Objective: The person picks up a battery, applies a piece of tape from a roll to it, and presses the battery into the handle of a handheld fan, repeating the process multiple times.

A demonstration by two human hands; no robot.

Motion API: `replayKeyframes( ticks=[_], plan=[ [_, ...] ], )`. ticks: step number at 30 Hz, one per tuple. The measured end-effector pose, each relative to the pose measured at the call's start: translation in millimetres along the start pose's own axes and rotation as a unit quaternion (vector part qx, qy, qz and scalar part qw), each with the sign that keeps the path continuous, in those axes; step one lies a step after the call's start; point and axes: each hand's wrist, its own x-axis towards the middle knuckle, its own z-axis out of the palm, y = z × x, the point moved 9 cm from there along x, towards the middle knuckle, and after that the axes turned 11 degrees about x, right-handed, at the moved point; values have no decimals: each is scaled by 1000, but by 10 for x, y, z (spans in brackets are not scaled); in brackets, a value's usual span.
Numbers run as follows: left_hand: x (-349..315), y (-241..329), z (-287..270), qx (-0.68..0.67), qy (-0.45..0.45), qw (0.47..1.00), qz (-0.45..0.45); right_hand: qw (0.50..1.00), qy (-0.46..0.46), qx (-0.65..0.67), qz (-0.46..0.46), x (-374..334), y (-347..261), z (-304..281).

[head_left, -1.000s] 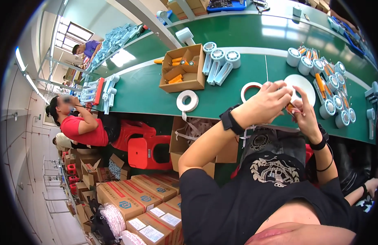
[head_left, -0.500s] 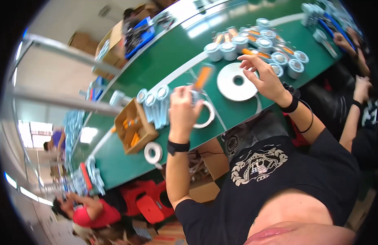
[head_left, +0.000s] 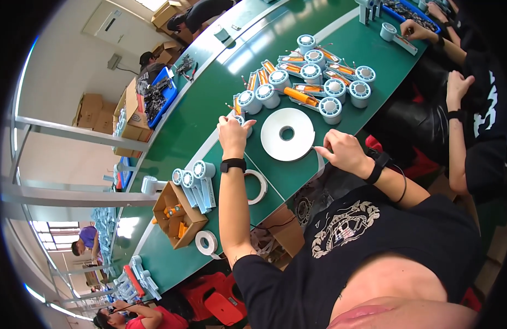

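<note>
My left hand (head_left: pixel 233 135) is closed round a light-blue handheld fan half (head_left: pixel 243 124) and has it at the near end of a cluster of similar fan halves (head_left: pixel 310 72). Most of the held part is hidden by the fingers. My right hand (head_left: pixel 345 150) pinches at the near edge of a large white roll of tape (head_left: pixel 272 139) lying flat on the table. A pale strip of tape (head_left: pixel 321 162) hangs just below those fingers. Orange cylindrical cells (head_left: pixel 300 96) sit in the handles of the clustered fans, with short wires sticking out.
Left of my arm stand a cardboard box (head_left: pixel 196 222) of orange cells, several light-blue fan housings (head_left: pixel 203 171), and two smaller tape rolls (head_left: pixel 257 198) (head_left: pixel 206 232). A co-worker's hand (head_left: pixel 417 30) handles a fan at right. A metal rail (head_left: pixel 72 196) crosses the left side.
My left hand has carried the fan half from near the smaller roll to the cluster. My right hand has dropped from above the large roll to its near edge. The view has also shifted.
</note>
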Motion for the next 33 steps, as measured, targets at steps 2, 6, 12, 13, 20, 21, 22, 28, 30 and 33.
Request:
replayKeyframes(
  ticks=[2, 6, 12, 13, 20, 21, 22, 28, 30, 33],
  plan=[
    [-99, 12, 60, 8, -6, 1000, -2, 999, -16, -37, 12, -26, 7, 111],
    [-677, 627, -261, -28, 124, 966, 224, 991, 35, -130, -24, -34, 1, 126],
    [-1380, 1079, -82, -18, 31, 927, 374, 983, 89, -118, -113, -103, -92, 69],
    [-1374, 1076, -113, -2, 57, 928, 369, 984, 82, -105, -118, -111, -92, 77],
    [-1216, 711, -683, -24, 183, 951, 247, 982, -87, 103, -133, -141, -277, 141],
    [-1267, 635, -726, -25, 179, 953, 244, 966, -124, 155, -166, -205, -434, 200],
    [-1305, 498, -796, -37, 190, 958, 212, 977, -80, 73, -184, -94, -543, 131],
    [-1500, 318, -1022, -43, 228, 961, 151, 933, 109, -297, -174, 1408, -227, -74],
    [-1569, 313, -999, -47, 235, 960, 148, 908, -61, -395, -121, 1649, 30, 248],
    [-1624, 296, -969, -58, 245, 958, 134, 917, -28, -366, -157, 1636, -68, 139]
  ],
)
